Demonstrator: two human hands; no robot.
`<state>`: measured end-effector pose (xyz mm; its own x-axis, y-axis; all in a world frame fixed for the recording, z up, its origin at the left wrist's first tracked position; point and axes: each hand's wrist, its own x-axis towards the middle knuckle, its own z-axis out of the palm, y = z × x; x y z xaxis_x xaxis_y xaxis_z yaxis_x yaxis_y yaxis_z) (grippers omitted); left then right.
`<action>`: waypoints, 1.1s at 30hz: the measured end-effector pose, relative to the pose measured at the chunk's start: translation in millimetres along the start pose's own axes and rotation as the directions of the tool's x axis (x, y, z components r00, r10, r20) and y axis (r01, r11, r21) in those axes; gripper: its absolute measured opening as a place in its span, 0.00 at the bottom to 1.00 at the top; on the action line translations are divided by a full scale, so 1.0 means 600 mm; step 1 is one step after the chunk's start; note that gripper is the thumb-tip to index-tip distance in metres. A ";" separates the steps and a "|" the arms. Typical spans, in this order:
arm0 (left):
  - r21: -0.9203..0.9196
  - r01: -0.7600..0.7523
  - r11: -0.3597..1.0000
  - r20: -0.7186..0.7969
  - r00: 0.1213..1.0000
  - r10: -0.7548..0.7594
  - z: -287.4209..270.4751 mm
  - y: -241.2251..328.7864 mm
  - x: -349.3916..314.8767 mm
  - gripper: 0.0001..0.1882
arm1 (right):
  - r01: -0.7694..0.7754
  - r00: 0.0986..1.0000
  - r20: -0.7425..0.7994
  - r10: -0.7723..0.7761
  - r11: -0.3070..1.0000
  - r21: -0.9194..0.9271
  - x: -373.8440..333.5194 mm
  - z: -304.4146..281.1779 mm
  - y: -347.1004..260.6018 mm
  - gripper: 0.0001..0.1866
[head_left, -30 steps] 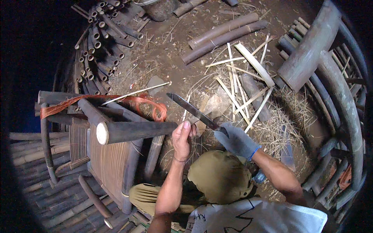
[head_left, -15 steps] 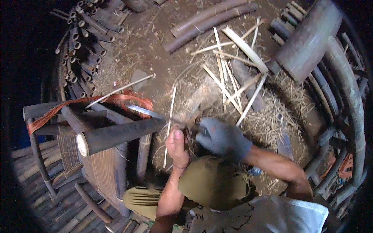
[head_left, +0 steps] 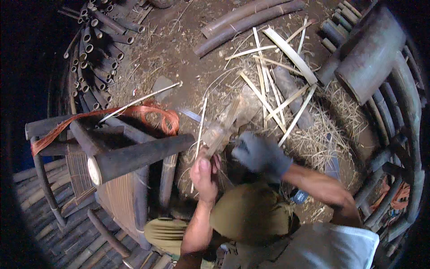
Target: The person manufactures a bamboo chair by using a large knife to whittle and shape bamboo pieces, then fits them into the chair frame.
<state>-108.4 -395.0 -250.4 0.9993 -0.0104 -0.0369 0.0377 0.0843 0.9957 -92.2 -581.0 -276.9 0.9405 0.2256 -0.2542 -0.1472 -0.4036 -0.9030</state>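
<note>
My bare left hand is closed around the lower end of a split bamboo piece, which slants away from me up and to the right. My right hand, in a grey glove, is closed on a knife just right of that piece. Beyond the bamboo, the knife's long blade points to the far left, smeared by motion. The bamboo and the glove hide its handle and part of the blade. Below the hands are my knees in olive trousers.
A dark bamboo frame with orange fibre stands at left. Pale bamboo strips and shavings litter the ground. Cut bamboo tubes are stacked far left. A thick bamboo structure stands at right. Another blade lies near my right forearm.
The bamboo piece now shows at full length, tilted away from me. The knife blade has moved farther away and my left hand slightly lower. The whole view has shifted slightly.
</note>
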 end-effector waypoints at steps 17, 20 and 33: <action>0.012 -0.095 0.995 0.048 0.994 0.094 0.016 -0.003 0.011 0.26 | -0.184 0.983 -0.031 0.183 0.935 -0.303 0.055 0.025 0.173 0.21; 0.046 -0.010 0.999 -0.010 1.000 0.011 0.017 0.008 0.000 0.26 | -0.161 0.986 -0.076 0.151 0.975 -0.153 0.021 0.049 0.150 0.21; 0.045 -0.057 0.997 -0.076 0.995 0.061 -0.016 -0.011 -0.013 0.27 | -0.267 0.962 0.011 0.274 0.944 -0.195 0.069 0.040 0.263 0.22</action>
<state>-116.3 -385.7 -257.7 0.9973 0.0707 0.0174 -0.0202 0.0398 0.9990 -83.5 -614.1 -438.1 0.8608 0.1156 -0.4957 -0.3302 -0.6142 -0.7168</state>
